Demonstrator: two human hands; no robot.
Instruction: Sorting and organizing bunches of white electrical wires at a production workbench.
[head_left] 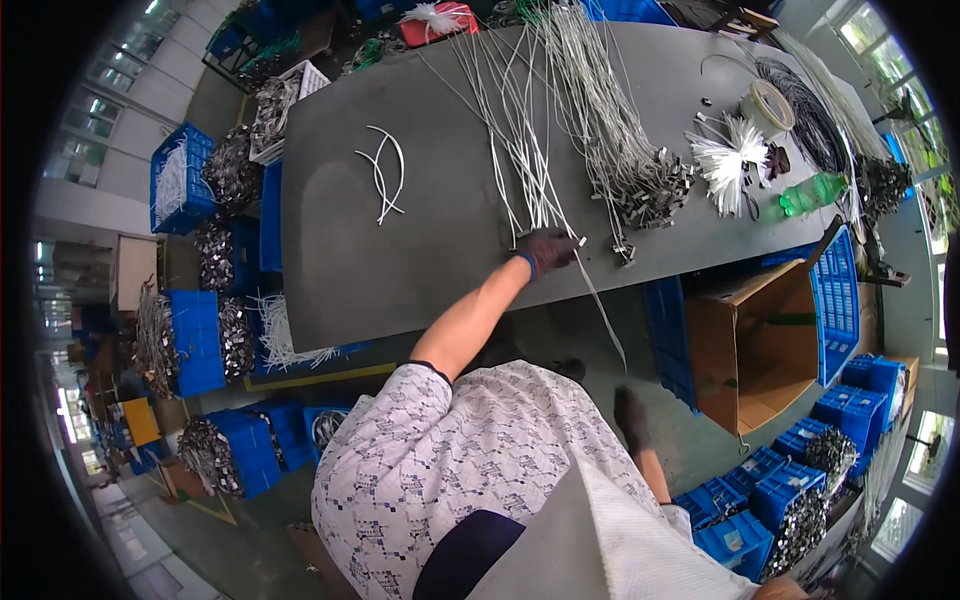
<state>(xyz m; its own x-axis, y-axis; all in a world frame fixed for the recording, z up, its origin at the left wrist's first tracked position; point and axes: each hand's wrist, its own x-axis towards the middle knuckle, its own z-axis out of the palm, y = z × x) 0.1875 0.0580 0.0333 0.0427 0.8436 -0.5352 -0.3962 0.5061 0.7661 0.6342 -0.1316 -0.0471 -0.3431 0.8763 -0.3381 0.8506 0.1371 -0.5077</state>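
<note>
My left hand (550, 253), in a dark glove, is at the table's front edge, over the near ends of a bundle of long thin silvery strips (525, 165). Its fingers are closed around one strip (598, 298), whose small pale end shows at the fingertips. That strip hangs over the edge toward the floor. Below the table my right hand (630, 418), also dark-gloved, is close to the strip's lower tip. Its fingers are too indistinct to read. Right of the bundle lies a thicker bunch of similar strips with small blocky metal ends (650, 190).
Short curved white strips (388, 175) lie on the grey table (335, 255). At its right are white ties (733, 160), a tape roll (768, 108) and a green bottle (812, 194). An open cardboard box (765, 345) stands against the front right. Blue crates (195, 340) line both sides.
</note>
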